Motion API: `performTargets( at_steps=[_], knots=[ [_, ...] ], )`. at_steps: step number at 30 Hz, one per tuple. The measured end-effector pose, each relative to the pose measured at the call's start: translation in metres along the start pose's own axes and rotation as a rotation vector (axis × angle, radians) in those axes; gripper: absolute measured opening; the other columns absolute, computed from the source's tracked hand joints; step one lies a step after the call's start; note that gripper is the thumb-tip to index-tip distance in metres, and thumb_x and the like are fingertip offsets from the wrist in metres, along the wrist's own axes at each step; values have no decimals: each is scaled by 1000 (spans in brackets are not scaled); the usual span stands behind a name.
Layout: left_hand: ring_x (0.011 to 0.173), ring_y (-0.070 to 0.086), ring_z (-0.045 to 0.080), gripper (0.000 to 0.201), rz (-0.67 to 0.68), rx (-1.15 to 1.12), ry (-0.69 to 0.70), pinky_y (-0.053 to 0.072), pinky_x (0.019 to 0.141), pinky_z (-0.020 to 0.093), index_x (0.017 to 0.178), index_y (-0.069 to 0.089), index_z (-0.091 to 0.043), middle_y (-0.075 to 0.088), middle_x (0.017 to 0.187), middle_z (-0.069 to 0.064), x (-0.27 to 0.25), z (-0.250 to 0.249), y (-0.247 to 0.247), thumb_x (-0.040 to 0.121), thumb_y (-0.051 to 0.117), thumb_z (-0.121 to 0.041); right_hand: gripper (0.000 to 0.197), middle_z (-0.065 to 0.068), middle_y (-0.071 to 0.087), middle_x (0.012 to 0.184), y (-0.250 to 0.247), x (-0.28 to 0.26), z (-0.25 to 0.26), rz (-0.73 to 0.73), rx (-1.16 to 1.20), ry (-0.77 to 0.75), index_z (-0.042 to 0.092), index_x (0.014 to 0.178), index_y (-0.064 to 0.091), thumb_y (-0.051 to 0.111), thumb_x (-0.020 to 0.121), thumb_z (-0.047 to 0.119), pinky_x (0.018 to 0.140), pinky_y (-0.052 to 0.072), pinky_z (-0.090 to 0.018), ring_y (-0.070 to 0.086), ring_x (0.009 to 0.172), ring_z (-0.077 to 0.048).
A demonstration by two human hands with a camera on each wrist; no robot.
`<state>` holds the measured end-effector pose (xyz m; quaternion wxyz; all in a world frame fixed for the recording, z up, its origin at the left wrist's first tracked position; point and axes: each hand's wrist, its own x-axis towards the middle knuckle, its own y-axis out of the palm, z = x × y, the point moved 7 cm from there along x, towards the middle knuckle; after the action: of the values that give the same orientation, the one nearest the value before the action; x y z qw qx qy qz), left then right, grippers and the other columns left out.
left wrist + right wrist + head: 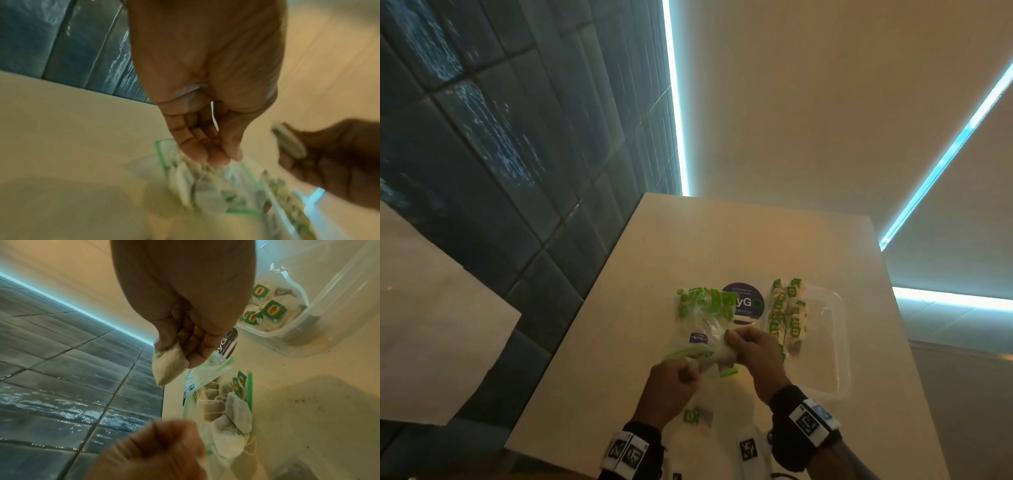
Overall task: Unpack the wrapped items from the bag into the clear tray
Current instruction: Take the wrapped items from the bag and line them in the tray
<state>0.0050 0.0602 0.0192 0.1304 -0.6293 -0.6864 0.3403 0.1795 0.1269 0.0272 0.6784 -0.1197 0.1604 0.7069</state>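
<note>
A clear zip bag [703, 318] with green trim lies on the pale table, with several tea bags inside it [224, 408]. My left hand [688, 373] grips the bag's near mouth edge with curled fingers [207, 152]. Just right of the bag's mouth, my right hand [736, 339] pinches one white tea bag [168, 366] and holds it above the bag. The clear tray [839, 346] sits to the right, and rows of green-tagged tea bags [787, 315] fill its left side. The left wrist view is blurred.
A round purple sticker [743, 301] lies on the table between bag and tray. One loose tea bag [697, 418] lies near the table's front edge by my left wrist. Dark tiled floor drops away past the table's left edge [571, 325].
</note>
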Motion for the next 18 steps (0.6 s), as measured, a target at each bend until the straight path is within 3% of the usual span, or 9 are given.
performTargets(
  at_steps=[3, 6, 8, 10, 12, 15, 18],
  knots=[
    [68, 58, 8, 19, 80, 324, -139, 49, 66, 29, 71, 64, -24, 66, 76, -6, -13, 26, 11, 77, 62, -42, 11, -14, 68, 83, -9, 3, 4, -29, 18, -19, -1, 81, 70, 64, 89, 4, 74, 56, -46, 63, 75, -25],
    [90, 60, 14, 38, 180, 379, -210, 45, 74, 28, 90, 56, -29, 61, 99, -6, -22, 46, 33, 66, 64, -57, 12, -16, 68, 90, -14, 3, 6, -13, 18, -32, -2, 84, 70, 62, 90, 5, 73, 58, -42, 64, 81, -27],
    [101, 59, 16, 52, 183, 398, -216, 48, 79, 30, 102, 54, -31, 53, 103, -6, -24, 55, 45, 61, 63, -62, 12, -19, 68, 97, -15, 2, 7, 1, 41, -26, -4, 87, 70, 63, 90, 6, 73, 59, -43, 64, 86, -30],
    [103, 57, 17, 53, 161, 408, -209, 48, 80, 31, 106, 56, -32, 49, 103, -6, -23, 59, 52, 63, 63, -63, 12, -19, 68, 99, -18, 1, 7, -1, 74, -16, -3, 90, 70, 63, 90, 6, 76, 58, -49, 64, 89, -33],
    [96, 57, 15, 43, 155, 387, -189, 48, 77, 30, 95, 59, -32, 48, 96, -7, -21, 57, 54, 65, 65, -63, 11, -16, 68, 95, -21, -1, 7, -15, 107, 2, -2, 91, 70, 62, 90, 5, 81, 55, -55, 63, 88, -32],
    [66, 52, 7, 43, 182, 223, -171, 42, 59, 22, 67, 51, -24, 58, 73, -8, -17, 48, 52, 53, 69, -61, 12, -12, 67, 91, -26, -5, 9, -12, 117, 11, -3, 93, 71, 59, 91, 1, 84, 53, -57, 61, 86, -29],
    [58, 50, -1, 25, 146, 62, -109, 43, 59, 17, 65, 59, -20, 64, 66, -4, -9, 27, 37, 64, 79, -36, 14, -12, 68, 92, -31, -4, 10, 39, 30, 35, -6, 98, 70, 59, 90, -3, 83, 55, -47, 62, 85, -25]
  ],
)
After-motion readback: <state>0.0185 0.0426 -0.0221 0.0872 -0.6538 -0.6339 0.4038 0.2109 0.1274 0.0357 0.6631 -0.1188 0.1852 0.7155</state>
